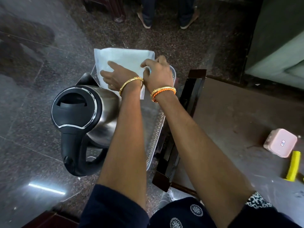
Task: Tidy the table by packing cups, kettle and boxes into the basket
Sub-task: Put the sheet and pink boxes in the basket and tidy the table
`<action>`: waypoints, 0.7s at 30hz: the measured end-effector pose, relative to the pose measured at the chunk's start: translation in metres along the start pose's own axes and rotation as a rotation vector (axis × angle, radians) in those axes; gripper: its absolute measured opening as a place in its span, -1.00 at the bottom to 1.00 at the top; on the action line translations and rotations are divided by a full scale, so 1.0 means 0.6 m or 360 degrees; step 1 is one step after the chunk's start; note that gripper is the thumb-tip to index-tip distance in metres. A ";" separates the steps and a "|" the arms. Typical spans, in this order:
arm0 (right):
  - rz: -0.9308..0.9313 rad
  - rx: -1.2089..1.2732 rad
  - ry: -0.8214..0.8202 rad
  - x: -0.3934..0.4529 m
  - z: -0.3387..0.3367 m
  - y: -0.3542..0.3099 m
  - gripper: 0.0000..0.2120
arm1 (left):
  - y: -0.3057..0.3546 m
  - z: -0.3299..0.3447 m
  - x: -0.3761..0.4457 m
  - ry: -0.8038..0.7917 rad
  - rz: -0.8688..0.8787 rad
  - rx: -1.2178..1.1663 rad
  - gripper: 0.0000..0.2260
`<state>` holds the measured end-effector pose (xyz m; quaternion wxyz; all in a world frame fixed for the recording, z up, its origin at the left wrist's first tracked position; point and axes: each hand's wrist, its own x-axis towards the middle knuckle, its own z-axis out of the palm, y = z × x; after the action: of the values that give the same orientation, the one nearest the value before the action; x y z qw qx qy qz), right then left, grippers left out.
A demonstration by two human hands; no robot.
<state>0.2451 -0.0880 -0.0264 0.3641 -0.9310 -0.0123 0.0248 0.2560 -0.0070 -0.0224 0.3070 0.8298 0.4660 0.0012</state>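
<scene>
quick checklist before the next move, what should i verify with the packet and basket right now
1. Kettle in the basket: ok, it stands upright at the left side.
2. Left hand steadies the white packet: ok, straight fingers lie flat on it.
3. Right hand grips the packet: ok, it pinches the right edge.
4. Packet fully inside the basket: not ok, its far end sticks out over the rim.
5. Room under the packet: cannot tell, hands and packet hide it.
6. Table tidied: not ok, a pink box and a yellow item remain on it.
</scene>
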 end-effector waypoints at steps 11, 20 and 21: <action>0.0041 0.0596 0.0440 -0.070 -0.032 0.028 -0.84 | -0.053 -0.008 -0.094 0.0034 0.0668 -0.0080 -0.51; 0.0253 0.0682 0.0940 -0.193 -0.102 0.121 -0.85 | -0.076 0.029 -0.272 0.0057 0.1197 -0.0322 -0.77; 0.0310 0.0676 0.0970 -0.217 -0.115 0.142 -0.84 | -0.081 0.039 -0.302 -0.0018 0.1246 -0.0343 -0.80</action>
<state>0.1192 -0.2026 -0.0288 0.5317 -0.7962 0.1906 -0.2167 0.1225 -0.1411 -0.0149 0.3711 0.9076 0.1104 0.1622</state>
